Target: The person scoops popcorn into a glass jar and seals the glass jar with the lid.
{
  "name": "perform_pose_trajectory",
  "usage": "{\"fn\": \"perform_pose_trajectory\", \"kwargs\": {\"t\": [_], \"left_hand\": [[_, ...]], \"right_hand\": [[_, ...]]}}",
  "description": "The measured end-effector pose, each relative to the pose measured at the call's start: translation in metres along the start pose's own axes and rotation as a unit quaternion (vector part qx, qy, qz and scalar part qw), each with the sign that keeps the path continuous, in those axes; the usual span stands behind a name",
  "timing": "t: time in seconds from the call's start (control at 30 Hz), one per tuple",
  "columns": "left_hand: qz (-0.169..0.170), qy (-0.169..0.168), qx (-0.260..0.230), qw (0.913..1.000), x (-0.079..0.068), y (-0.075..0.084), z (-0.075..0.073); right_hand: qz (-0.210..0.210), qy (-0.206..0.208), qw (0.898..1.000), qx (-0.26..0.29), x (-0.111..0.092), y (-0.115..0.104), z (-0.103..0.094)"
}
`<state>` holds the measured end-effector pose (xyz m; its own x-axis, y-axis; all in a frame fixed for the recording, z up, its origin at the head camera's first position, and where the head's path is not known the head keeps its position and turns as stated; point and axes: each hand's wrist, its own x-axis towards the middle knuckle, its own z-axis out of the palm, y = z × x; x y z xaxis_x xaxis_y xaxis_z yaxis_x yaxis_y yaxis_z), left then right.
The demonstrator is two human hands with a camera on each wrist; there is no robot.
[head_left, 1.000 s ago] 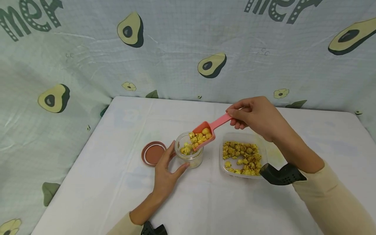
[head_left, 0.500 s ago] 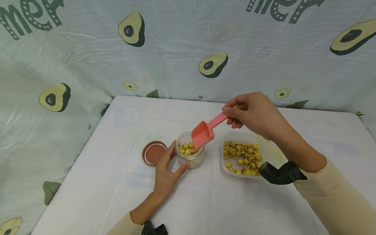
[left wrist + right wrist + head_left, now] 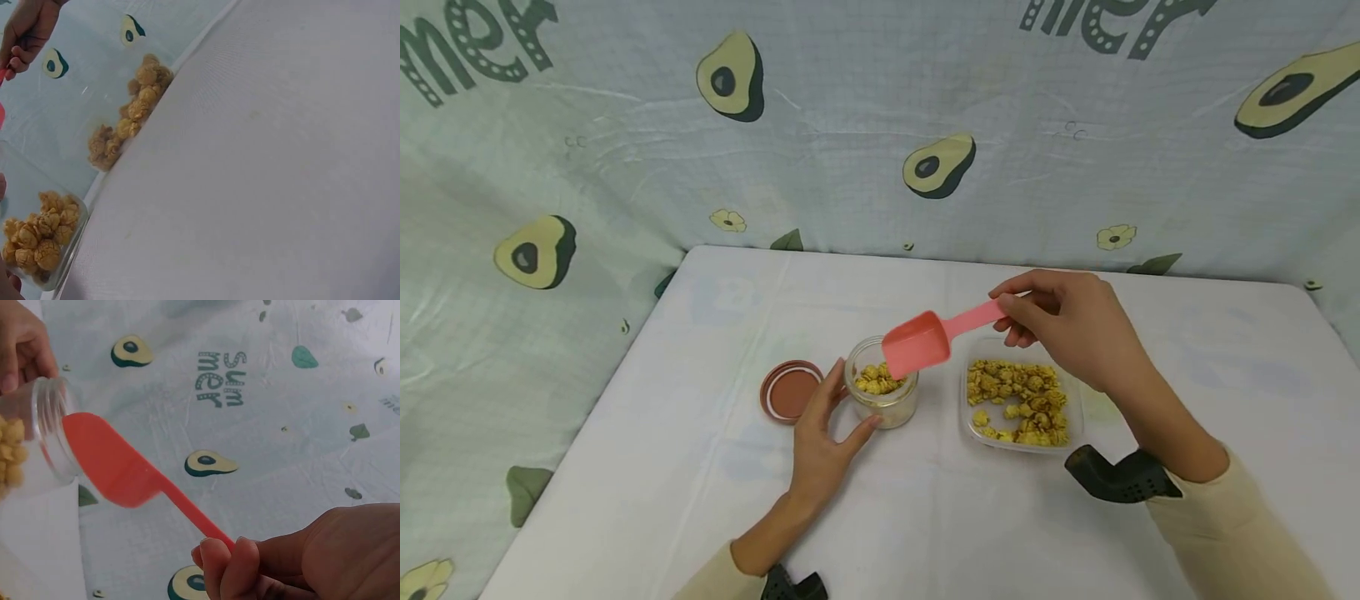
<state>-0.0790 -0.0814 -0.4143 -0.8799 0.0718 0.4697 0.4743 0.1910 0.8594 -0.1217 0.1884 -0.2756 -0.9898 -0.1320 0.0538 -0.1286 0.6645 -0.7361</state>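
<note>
My right hand (image 3: 1071,325) pinches the handle end of a pink scoop (image 3: 917,342). The scoop's bowl, bare of popcorn, tilts down over the mouth of a clear jar (image 3: 891,412). Popcorn (image 3: 44,234) fills the lower part of that jar, as the left wrist view shows. Round the jar's left side curls my left hand (image 3: 823,446), thumb at the front and fingers at the back. To the right, a clear plastic tub (image 3: 973,433) holds more caramel-coloured popcorn (image 3: 1022,396), with part of its floor showing.
A brown lid (image 3: 792,392) lies inside up just left of the jar, behind my left fingers. The white table (image 3: 970,525) meets a hanging cloth (image 3: 827,108) printed with avocados at its back and left edges.
Popcorn that lay in the scoop has dropped into the jar, leaving the scoop bare. My right hand rose slightly, then came lower and a little right. The left hand keeps its place.
</note>
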Motion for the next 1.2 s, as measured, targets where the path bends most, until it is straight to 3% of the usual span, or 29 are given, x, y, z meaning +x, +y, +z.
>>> {"fn": "perform_pose_trajectory", "kwargs": {"t": [0.3, 0.53, 0.77, 0.83, 0.93, 1.1, 1.2], "left_hand": [[0.085, 0.032, 0.006, 0.9958, 0.000, 0.002, -0.001], [0.114, 0.068, -0.016, 0.9910, -0.001, 0.007, 0.000], [0.212, 0.102, 0.010, 0.9718, -0.008, 0.001, 0.008], [0.235, 0.094, 0.011, 0.9673, -0.012, -0.001, 0.012], [0.243, 0.058, 0.001, 0.9683, -0.017, 0.004, 0.020], [0.212, -0.018, 0.002, 0.9770, -0.018, 0.025, 0.034], [0.185, -0.062, 0.003, 0.9808, -0.021, 0.021, 0.045]], "right_hand": [[0.004, 0.042, 0.997, 0.067, -0.019, 0.021, 0.009], [0.038, 0.065, 0.992, 0.097, -0.035, 0.039, 0.001], [0.051, 0.093, 0.991, 0.085, -0.046, 0.055, -0.008], [0.051, 0.102, 0.991, 0.074, -0.050, 0.059, -0.013], [0.060, 0.120, 0.989, 0.059, -0.055, 0.067, -0.019], [0.073, 0.161, 0.984, 0.031, -0.063, 0.075, -0.029], [0.065, 0.193, 0.979, 0.015, -0.066, 0.078, -0.031]]}}
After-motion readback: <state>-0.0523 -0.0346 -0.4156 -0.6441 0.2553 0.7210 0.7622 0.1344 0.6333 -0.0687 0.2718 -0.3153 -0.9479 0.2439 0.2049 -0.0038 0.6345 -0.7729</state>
